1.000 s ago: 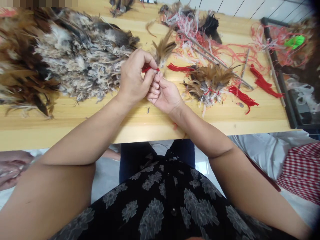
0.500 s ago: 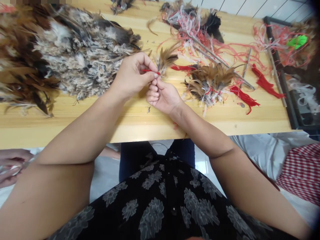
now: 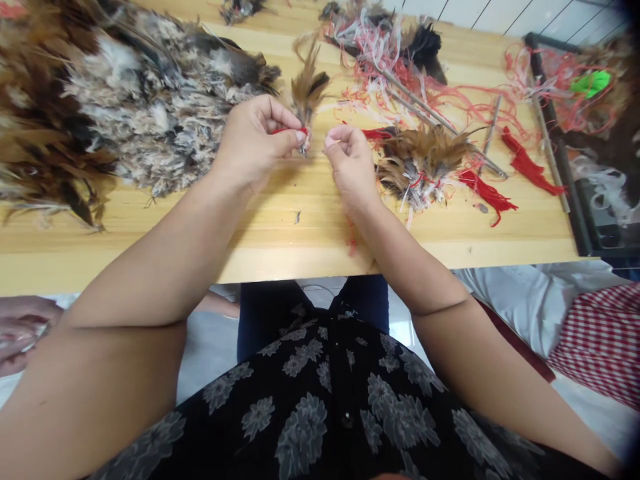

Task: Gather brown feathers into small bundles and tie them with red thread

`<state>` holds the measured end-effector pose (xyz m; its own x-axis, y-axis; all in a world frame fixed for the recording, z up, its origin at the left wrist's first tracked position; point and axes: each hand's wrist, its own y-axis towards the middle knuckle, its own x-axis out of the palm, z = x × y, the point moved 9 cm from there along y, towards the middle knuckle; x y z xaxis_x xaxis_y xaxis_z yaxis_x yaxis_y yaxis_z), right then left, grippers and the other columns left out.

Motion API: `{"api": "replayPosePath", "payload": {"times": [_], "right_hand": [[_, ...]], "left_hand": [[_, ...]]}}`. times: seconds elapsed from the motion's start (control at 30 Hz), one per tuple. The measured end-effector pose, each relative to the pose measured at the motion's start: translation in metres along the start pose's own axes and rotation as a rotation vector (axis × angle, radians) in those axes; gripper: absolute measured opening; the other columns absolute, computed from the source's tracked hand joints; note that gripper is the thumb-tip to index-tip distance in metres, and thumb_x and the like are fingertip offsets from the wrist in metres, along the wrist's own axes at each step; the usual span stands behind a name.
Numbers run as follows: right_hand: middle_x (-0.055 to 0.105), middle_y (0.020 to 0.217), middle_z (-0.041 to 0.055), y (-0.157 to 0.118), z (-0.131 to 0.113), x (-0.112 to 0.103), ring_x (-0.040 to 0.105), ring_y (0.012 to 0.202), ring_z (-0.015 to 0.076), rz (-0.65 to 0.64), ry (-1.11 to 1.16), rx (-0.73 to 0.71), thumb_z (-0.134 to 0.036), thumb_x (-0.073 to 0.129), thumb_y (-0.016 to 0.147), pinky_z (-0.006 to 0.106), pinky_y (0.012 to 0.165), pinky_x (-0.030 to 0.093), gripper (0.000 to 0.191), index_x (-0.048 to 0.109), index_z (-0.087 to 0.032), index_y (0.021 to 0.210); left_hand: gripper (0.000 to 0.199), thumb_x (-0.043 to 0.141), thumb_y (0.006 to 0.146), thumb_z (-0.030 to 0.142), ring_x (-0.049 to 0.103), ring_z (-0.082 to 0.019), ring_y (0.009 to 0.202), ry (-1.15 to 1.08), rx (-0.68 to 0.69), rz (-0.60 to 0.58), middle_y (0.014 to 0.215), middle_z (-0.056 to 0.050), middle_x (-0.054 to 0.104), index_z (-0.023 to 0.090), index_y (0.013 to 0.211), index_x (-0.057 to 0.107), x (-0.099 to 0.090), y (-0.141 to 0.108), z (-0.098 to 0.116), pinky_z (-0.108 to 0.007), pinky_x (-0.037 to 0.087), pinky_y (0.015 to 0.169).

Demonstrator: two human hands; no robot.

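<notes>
At centre frame, the left hand [image 3: 255, 143] has its fingers [image 3: 283, 112] clamped on a small brown feather tuft [image 3: 307, 87] and red thread [image 3: 287, 131]. The right hand [image 3: 350, 160], just beside it, pinches its fingertips [image 3: 333, 137] together on something too fine to tell, above the wooden bench [image 3: 280, 233] — a large feather pile [image 3: 150, 113] lies upper left.

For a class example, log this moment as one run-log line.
left hand: pinches brown feather tuft, red thread | right hand: fingertips pinched, apart from tuft | wooden table
</notes>
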<state>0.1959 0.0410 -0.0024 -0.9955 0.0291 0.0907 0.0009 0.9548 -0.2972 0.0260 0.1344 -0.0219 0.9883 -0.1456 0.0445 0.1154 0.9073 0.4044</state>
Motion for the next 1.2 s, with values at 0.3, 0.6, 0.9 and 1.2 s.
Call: {"api": "replayPosePath", "payload": {"times": [0.3, 0.6, 0.9, 1.2], "right_hand": [[0.072, 0.130, 0.0083, -0.022, -0.049, -0.005, 0.060, 0.111, 0.0197, 0.097, -0.601, -0.538, -0.022, 0.068, 0.112, 0.031, 0.109, 0.048, 0.008, 0.075, -0.025, 0.109], [0.072, 0.139, 0.0104, -0.023, -0.047, -0.005, 0.065, 0.121, 0.0245, 0.119, -0.860, -0.552, -0.031, 0.067, 0.115, 0.036, 0.107, 0.051, 0.016, 0.083, -0.030, 0.114], [0.076, 0.142, 0.0090, -0.017, -0.052, 0.002, 0.072, 0.129, 0.0218, 0.028, -0.954, -0.493, -0.018, 0.065, 0.114, 0.033, 0.113, 0.056, 0.014, 0.077, -0.024, 0.111], [0.071, 0.134, 0.0109, 0.006, -0.030, 0.005, 0.069, 0.118, 0.0267, -0.033, -0.961, -0.636, -0.018, 0.053, 0.118, 0.044, 0.115, 0.062, 0.014, 0.060, -0.027, 0.111]], "left_hand": [[0.041, 0.109, 0.071, 0.027, 0.065, -0.015, 0.057, 0.045, -0.042, -0.081, 0.072, 0.002, 0.073, 0.024, 0.083, 0.069, 0.009, -0.008, 0.006, -0.029, 0.054, 0.057], [0.034, 0.108, 0.088, 0.027, 0.081, -0.024, 0.072, 0.124, -0.093, -0.179, 0.087, -0.001, 0.085, 0.031, 0.091, 0.074, 0.020, -0.023, 0.029, -0.041, 0.071, 0.074], [0.034, 0.102, 0.082, 0.008, 0.081, -0.024, 0.081, 0.120, -0.083, -0.191, 0.091, 0.000, 0.086, 0.030, 0.088, 0.077, 0.022, -0.023, 0.038, -0.038, 0.065, 0.078], [0.028, 0.099, 0.084, 0.014, 0.076, -0.024, 0.086, 0.059, -0.169, -0.188, 0.089, 0.004, 0.085, 0.032, 0.086, 0.078, 0.039, -0.035, 0.066, -0.037, 0.058, 0.081]]}}
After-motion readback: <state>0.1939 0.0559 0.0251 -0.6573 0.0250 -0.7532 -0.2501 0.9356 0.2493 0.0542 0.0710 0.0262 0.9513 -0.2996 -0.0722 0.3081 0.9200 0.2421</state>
